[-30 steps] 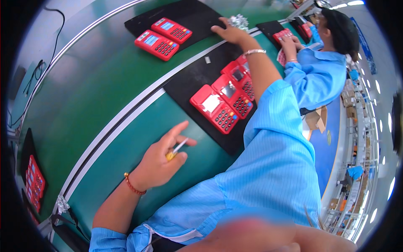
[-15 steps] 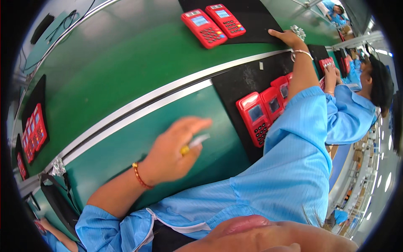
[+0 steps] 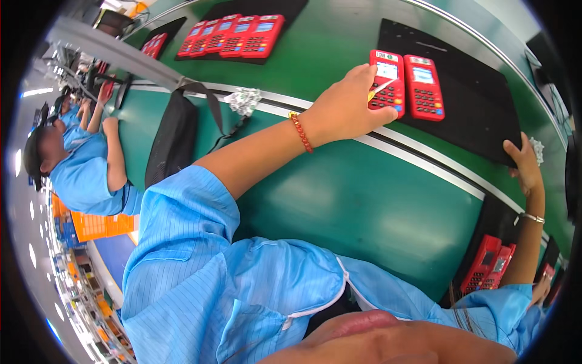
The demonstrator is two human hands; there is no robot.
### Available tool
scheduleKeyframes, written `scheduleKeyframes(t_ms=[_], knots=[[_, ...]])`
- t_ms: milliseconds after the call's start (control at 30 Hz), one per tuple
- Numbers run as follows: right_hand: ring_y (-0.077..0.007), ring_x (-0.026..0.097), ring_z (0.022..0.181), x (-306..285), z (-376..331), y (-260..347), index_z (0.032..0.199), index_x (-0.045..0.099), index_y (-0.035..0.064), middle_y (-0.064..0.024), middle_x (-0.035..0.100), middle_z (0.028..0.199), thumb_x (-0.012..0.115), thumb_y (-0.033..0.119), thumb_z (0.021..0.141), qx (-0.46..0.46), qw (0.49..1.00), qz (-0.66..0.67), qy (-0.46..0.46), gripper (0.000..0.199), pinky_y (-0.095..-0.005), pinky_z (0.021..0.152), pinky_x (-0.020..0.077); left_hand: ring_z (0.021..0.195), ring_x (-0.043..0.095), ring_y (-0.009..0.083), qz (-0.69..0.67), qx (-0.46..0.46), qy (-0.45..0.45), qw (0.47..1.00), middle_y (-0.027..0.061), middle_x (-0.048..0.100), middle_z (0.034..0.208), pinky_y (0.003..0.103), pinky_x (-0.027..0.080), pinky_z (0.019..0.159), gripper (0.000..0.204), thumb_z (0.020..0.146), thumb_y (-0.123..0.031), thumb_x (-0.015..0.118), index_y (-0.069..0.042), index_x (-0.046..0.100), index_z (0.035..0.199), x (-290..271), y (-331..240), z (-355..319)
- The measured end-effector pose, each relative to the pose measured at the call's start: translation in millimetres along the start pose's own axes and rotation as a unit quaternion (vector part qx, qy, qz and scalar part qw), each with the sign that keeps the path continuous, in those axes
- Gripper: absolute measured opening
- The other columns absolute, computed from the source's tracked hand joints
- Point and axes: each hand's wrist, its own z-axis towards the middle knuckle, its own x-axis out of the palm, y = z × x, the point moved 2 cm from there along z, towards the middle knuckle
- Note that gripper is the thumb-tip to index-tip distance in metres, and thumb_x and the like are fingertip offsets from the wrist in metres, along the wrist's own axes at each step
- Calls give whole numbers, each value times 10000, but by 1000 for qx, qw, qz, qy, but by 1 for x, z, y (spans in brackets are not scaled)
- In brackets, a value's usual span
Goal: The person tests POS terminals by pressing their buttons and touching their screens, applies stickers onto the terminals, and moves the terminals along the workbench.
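Workbench (image 3: 339, 200) with green surface fills the middle of our view, and a pale metal rail (image 3: 418, 165) runs across it. At two o'clock we see a black mat (image 3: 470, 82). Near ten o'clock lies a black bag (image 3: 173, 139), by the rail. Toward one o'clock, our left hand (image 3: 342, 109) is curled and holds a pen-like tool (image 3: 383, 88); its fingers and thumb also meet the left red payment terminal (image 3: 394, 97), but whether they grip it, we cannot tell. Our right hand (image 3: 525, 167), at three o'clock, is at the mat's corner, with the thumb parted from the fingers; whether it pinches the edge, we cannot tell. The left terminal and the right red payment terminal (image 3: 426, 91) lie just beside each other on the nine-o'clock side of the mat, screens lit. Crumpled foil (image 3: 244, 101) sits at eleven o'clock. Smallest is the tool, yellow near the hand, its white tip pointing to two o'clock across the left terminal.
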Motion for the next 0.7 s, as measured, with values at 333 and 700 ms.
scheduleKeyframes(t_ms=[333,700], knots=[[-157,630,761,137,-56,87,1198,500,39,-96,625,1047,608,253,988,-2,976,194,103,319,-284,557,575,1064,637,409,95,25,48,994,247,602,1203,459,521,932,511,869,-390,678,47,610,1123,-61,29,11],[-167,658,799,150,-62,90,1214,521,21,-102,637,1060,559,231,998,7,974,222,42,303,-321,626,616,914,684,377,380,-172,12,909,215,722,964,493,525,856,400,962,-350,476,-41,725,1017,-240,173,12]])
